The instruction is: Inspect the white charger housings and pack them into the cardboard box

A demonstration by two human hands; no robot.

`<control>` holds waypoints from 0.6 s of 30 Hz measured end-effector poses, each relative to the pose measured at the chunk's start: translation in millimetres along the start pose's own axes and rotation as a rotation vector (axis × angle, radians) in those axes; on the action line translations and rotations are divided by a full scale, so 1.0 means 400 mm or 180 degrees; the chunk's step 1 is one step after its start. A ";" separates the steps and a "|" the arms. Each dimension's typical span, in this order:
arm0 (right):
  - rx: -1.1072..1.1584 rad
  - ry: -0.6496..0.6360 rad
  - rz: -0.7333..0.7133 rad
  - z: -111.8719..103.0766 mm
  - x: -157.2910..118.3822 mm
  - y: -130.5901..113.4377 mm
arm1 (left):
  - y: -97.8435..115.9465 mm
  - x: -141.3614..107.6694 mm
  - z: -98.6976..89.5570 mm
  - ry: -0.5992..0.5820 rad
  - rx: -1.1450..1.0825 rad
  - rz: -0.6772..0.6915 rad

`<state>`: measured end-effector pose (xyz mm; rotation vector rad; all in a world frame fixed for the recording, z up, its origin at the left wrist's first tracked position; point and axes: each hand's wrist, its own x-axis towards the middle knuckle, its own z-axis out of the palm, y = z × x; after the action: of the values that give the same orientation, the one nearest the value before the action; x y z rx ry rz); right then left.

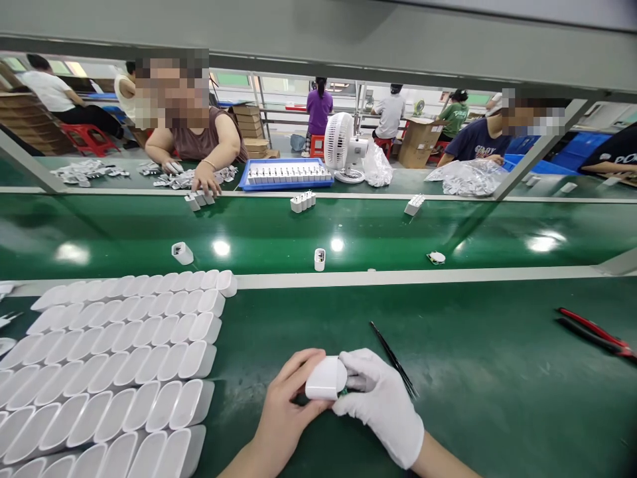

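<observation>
My bare left hand grips a white plastic charger housing between thumb and fingers, tilted on its side above the green bench. On my right hand is a white glove; its fingers are closed at the housing's right end. A small green circuit board shows between those fingertips, mostly hidden by the glove and housing. Black tweezers lie on the bench just beyond my right hand. To the left stand rows of several white housings, packed close together.
Red-and-black pliers lie at the right. Beyond a pale rail, a green belt carries white housings and a small board piece. Across it, a co-worker's hand touches white parts. A blue tray and fan stand there.
</observation>
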<state>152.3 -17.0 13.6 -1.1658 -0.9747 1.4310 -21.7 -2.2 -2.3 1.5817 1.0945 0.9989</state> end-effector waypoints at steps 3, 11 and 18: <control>-0.0004 -0.0031 -0.0090 -0.009 0.005 0.002 | 0.007 -0.001 0.004 0.0184 0.0063 0.0350; -0.0122 0.0104 -0.0588 -0.036 -0.005 -0.049 | -0.003 -0.012 -0.006 0.0317 -0.0220 0.0547; -0.0107 0.0671 -0.1156 -0.078 -0.012 -0.082 | -0.002 0.013 -0.014 0.0399 -0.1232 -0.0049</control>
<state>189.9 -16.4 39.5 -1.0743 -1.0042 0.9871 -25.9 4.2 -1.3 1.2100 0.9266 1.2298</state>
